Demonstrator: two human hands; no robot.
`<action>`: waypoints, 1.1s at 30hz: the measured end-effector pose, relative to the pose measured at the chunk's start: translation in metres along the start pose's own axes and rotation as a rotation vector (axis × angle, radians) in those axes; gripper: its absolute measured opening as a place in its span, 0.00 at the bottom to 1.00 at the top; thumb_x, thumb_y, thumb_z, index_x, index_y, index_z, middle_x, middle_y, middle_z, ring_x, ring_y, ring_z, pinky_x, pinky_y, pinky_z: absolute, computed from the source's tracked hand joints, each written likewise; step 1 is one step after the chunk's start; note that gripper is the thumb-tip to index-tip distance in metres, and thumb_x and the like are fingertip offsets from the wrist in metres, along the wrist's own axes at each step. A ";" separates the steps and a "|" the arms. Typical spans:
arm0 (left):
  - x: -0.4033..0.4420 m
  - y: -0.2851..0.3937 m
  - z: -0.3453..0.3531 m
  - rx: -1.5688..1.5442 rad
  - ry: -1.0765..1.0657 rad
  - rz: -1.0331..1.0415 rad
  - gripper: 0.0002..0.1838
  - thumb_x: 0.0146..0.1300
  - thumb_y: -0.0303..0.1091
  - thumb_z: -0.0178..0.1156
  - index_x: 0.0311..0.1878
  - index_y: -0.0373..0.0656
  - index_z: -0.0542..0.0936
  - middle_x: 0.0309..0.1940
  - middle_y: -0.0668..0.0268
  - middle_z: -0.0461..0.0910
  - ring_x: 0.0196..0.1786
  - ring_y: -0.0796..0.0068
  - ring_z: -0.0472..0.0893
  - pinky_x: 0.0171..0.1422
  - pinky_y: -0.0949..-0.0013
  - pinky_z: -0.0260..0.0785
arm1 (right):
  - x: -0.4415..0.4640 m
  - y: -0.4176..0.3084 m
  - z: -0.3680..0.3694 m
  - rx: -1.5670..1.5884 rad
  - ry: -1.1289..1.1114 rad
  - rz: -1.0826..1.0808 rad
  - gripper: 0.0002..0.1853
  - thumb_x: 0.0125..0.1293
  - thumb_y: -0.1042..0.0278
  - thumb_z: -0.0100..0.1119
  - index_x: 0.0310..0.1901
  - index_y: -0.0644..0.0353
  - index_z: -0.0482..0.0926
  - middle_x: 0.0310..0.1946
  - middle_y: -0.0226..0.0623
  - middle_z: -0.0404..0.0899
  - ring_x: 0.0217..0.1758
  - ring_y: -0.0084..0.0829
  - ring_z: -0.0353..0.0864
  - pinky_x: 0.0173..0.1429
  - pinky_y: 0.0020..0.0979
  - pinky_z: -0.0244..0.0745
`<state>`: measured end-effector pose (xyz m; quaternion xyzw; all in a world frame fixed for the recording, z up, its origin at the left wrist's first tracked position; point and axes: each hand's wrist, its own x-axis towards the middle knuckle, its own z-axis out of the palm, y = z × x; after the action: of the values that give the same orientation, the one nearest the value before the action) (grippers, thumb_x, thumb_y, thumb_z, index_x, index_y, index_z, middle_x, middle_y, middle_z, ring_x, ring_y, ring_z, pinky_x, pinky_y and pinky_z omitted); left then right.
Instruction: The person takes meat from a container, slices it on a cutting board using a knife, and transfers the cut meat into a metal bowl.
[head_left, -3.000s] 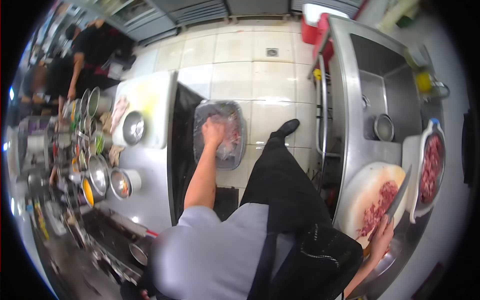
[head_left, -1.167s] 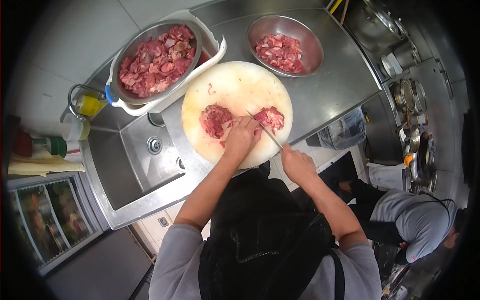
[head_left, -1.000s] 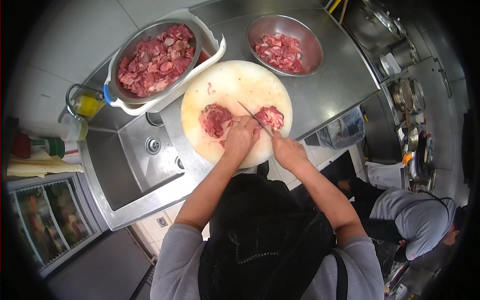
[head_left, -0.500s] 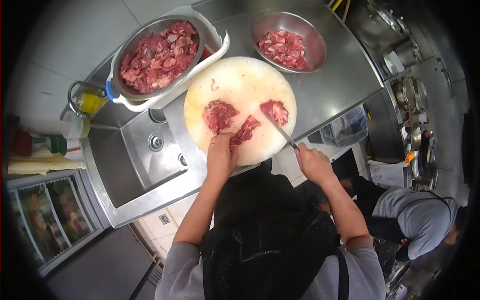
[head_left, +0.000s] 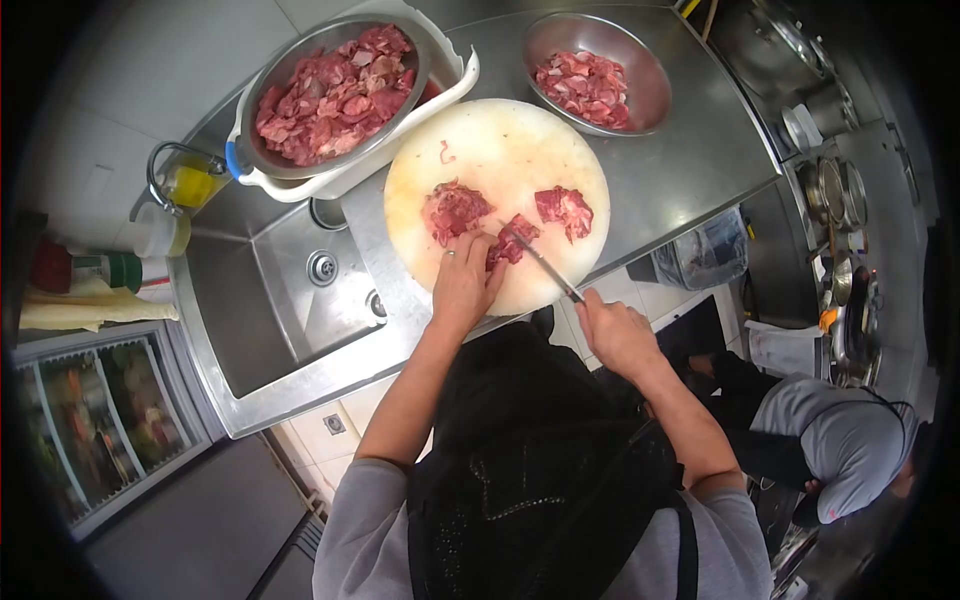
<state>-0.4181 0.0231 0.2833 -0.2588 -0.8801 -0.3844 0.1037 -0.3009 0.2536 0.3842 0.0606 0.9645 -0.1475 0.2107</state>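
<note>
On the round white cutting board point(head_left: 500, 130), my left hand point(head_left: 466, 282) is closed with its fingertips on a small piece of raw meat point(head_left: 513, 240). My right hand point(head_left: 618, 330) grips a knife point(head_left: 552, 268) by its handle. The blade slants up and left, its front part lying against that piece of meat; whether it has cut in I cannot tell. A larger heap of meat point(head_left: 456, 210) lies just above my left fingers. Right of the blade sits another piece of meat with pale fat point(head_left: 566, 211), apart from both hands.
A large metal bowl point(head_left: 420, 90) heaped with meat rests in a white tub point(head_left: 455, 95) at upper left. A smaller metal bowl point(head_left: 655, 95) of cut meat stands beyond the board. At left is a steel sink point(head_left: 285, 320). Another person point(head_left: 835, 440) is at lower right.
The knife has moved from the right-hand piece to the one by my left hand. My left fingers have shifted up and right with that piece. The whole view has tilted slightly.
</note>
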 end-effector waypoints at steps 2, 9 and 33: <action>0.002 0.001 0.001 -0.007 0.026 0.019 0.18 0.67 0.29 0.74 0.57 0.40 0.81 0.54 0.57 0.83 0.56 0.49 0.82 0.61 0.50 0.77 | -0.004 -0.005 0.006 0.006 -0.025 -0.031 0.16 0.89 0.55 0.49 0.52 0.61 0.76 0.33 0.62 0.89 0.41 0.69 0.90 0.51 0.66 0.84; 0.001 -0.007 0.009 -0.047 -0.033 0.068 0.12 0.64 0.23 0.73 0.50 0.40 0.84 0.50 0.57 0.83 0.53 0.50 0.83 0.57 0.51 0.79 | 0.019 -0.020 0.021 0.040 -0.088 0.004 0.14 0.88 0.57 0.48 0.53 0.62 0.75 0.37 0.62 0.90 0.44 0.68 0.91 0.54 0.66 0.83; 0.013 -0.003 0.033 -0.081 0.104 -0.208 0.16 0.67 0.24 0.69 0.56 0.36 0.80 0.53 0.48 0.78 0.56 0.43 0.81 0.62 0.46 0.76 | 0.003 0.046 -0.007 -0.073 -0.065 -0.021 0.17 0.88 0.51 0.50 0.54 0.57 0.78 0.37 0.59 0.90 0.45 0.68 0.91 0.55 0.65 0.84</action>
<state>-0.4300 0.0502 0.2639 -0.1497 -0.8793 -0.4414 0.0982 -0.2980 0.2998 0.3771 0.0379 0.9624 -0.1165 0.2424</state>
